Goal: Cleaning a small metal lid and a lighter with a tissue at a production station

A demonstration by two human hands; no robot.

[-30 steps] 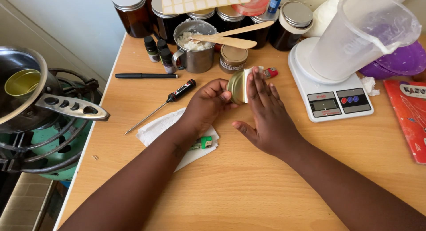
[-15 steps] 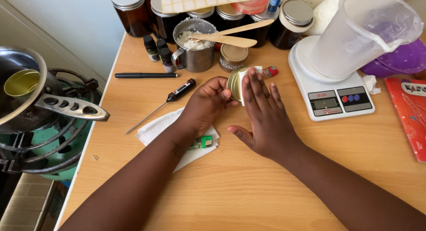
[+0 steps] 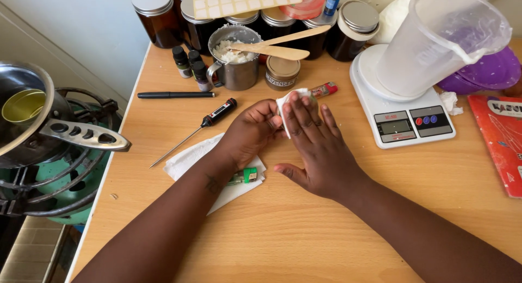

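Note:
My left hand (image 3: pixel 250 130) is curled around a small round tin just in front of the metal mug. The tin is almost wholly hidden by a white tissue (image 3: pixel 284 102). My right hand (image 3: pixel 318 152) lies over it from the right, its fingers stretched out and pressing the tissue against the tin. Both hands meet above the wooden table (image 3: pixel 304 234), near its middle.
A white kitchen scale (image 3: pixel 413 122) carries a clear plastic jug (image 3: pixel 440 43) at the right. Behind the hands are a metal mug (image 3: pixel 236 71) of white flakes, wooden spatulas (image 3: pixel 272 50), amber jars, small dark bottles (image 3: pixel 190 62) and a red lighter (image 3: pixel 325 90). A probe thermometer (image 3: pixel 201 128), a black pen (image 3: pixel 174 95), a paper towel (image 3: pixel 187 160) with a green lighter (image 3: pixel 244 177), and a pot (image 3: pixel 32 120) on a burner sit left.
A gold tin showed between my hands before. Now the white tissue covers it, and my right fingers have slid up over the tissue.

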